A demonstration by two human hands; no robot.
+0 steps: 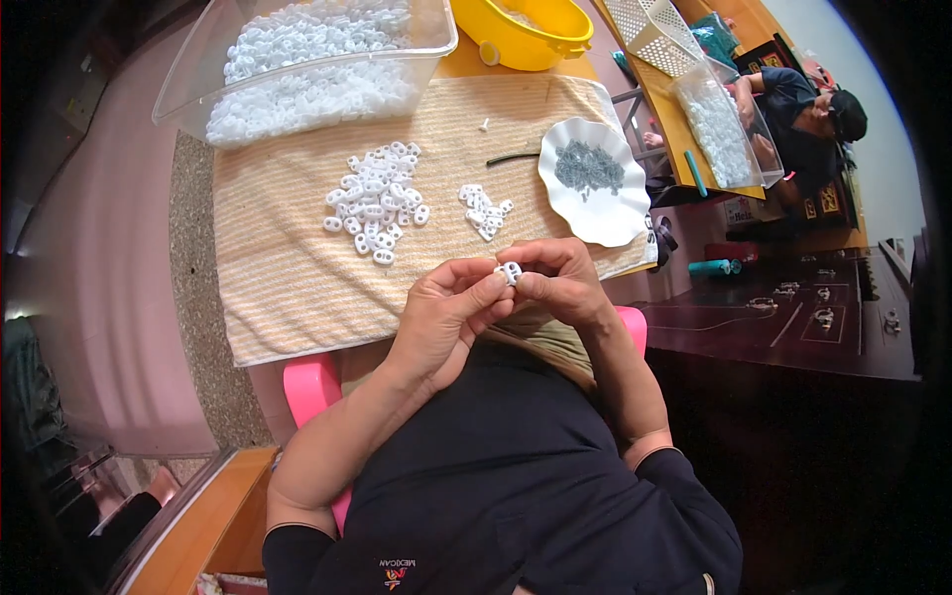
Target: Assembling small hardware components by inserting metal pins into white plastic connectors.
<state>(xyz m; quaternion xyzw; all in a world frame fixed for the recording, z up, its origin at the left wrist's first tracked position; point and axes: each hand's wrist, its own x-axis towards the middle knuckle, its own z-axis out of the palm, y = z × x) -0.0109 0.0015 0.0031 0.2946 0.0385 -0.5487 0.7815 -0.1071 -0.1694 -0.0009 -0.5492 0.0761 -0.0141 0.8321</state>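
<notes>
In front of my body, a small white two-holed plastic piece (512,271) is pinched between both hands. My left hand (446,305) grips it with thumb and fingers from the left, and my right hand (561,283) from the right. Beyond them on a striped towel (288,307) lies a heap of similar white pieces (375,203), with a smaller cluster of white parts (485,211) to its right. A scalloped white plate (610,223) holds many small greyish translucent bits (589,167). Beside the plate rests a thin black stick (512,159).
A clear plastic bin (436,69) full of white pieces stands at the far left, next to a yellow tub (521,40). At another table, a person (808,129) sits by a second clear bin (729,149). Pink chair parts (312,389) flank me.
</notes>
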